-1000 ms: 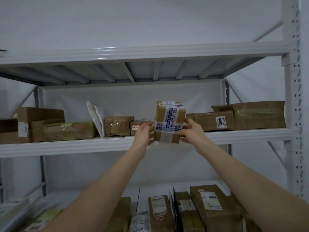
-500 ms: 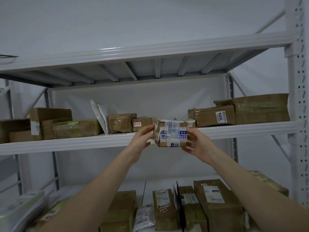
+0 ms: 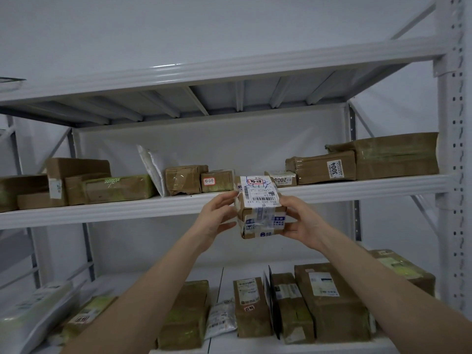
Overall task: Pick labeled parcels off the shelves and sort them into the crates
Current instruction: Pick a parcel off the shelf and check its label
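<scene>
As you tip the small taped parcel (image 3: 259,213) toward you at centre frame, its white shipping label (image 3: 258,191), turned away a second ago, now faces the camera. Your left hand (image 3: 217,217) and right hand (image 3: 302,222) each curl round one side of the box, holding it in the air just in front of the middle shelf (image 3: 127,213). With the label readable, the pick looks done. Sorting comes next, though no crate is in view.

The left grip (image 3: 215,221) and right grip (image 3: 305,224) are bare, likewise both forearms (image 3: 143,290).
</scene>
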